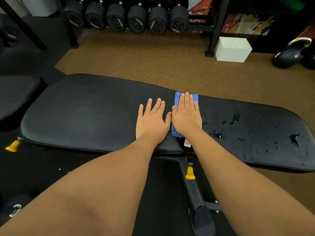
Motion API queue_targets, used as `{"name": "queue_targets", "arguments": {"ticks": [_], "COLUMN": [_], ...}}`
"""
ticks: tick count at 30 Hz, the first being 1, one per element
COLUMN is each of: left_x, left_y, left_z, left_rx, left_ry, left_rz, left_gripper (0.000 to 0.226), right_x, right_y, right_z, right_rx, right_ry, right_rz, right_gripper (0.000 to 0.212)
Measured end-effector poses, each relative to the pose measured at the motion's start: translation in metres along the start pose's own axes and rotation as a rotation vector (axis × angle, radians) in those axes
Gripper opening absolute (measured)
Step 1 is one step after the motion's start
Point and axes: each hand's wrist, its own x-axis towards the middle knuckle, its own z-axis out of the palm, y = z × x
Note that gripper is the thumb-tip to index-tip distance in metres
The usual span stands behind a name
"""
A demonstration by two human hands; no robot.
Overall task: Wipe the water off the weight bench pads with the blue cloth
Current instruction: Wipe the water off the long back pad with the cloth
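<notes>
A long black bench pad (85,113) runs across the middle of the view. A folded blue cloth (177,97) lies on it right of centre, and my right hand (186,116) presses flat on top of the cloth with fingers together. Just left of it, my left hand (151,120) rests flat on the bare pad, fingers spread, holding nothing. Water drops and small puddles (236,117) cover the pad's right part, with a larger puddle (294,138) near the right end. A second black pad (15,94) sits at the far left.
Yellow adjustment knobs (190,173) (12,146) stick out of the bench frame below the pad. A rack of black dumbbells (126,16) stands behind on the brown floor. A white box (232,49) and a black shoe (289,53) lie at the back right.
</notes>
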Motion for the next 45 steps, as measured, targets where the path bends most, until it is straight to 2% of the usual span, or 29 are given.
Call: {"name": "queue_targets", "arguments": {"ticks": [5,13,19,26,33,35,40,45], "left_x": [-0.001,0.0,-0.002,0.0,-0.002,-0.002,0.0,-0.002], "left_y": [0.003,0.002,0.001,0.003,0.003,0.003,0.003,0.003], "left_z": [0.003,0.001,0.002,0.001,-0.001,-0.001,0.0,0.001], "left_rx": [-0.002,-0.009,-0.021,0.001,-0.011,-0.012,0.011,0.012], "left_ry": [0.012,0.033,0.036,0.046,0.036,0.043,0.047,0.046], "left_rz": [0.013,0.017,0.017,0.013,0.01,0.008,0.004,0.002], "left_gripper": [0.063,0.063,0.062,0.063,0.062,0.062,0.063,0.062], "right_x": [-0.035,-0.007,-0.063,-0.005,-0.066,-0.064,-0.01,-0.053], "right_y": [0.007,0.009,0.004,0.01,0.013,0.016,0.015,0.014], "right_z": [0.007,0.001,0.008,0.001,0.008,0.007,-0.002,0.007], "right_rx": [-0.002,-0.037,-0.057,-0.034,-0.065,-0.075,-0.035,-0.025], "right_ry": [0.027,0.008,0.048,0.006,0.046,0.036,0.013,0.061], "right_rz": [-0.035,-0.064,-0.073,-0.059,-0.128,-0.133,-0.093,-0.096], "right_gripper": [0.064,0.063,0.065,0.064,0.071,0.073,0.064,0.07]}}
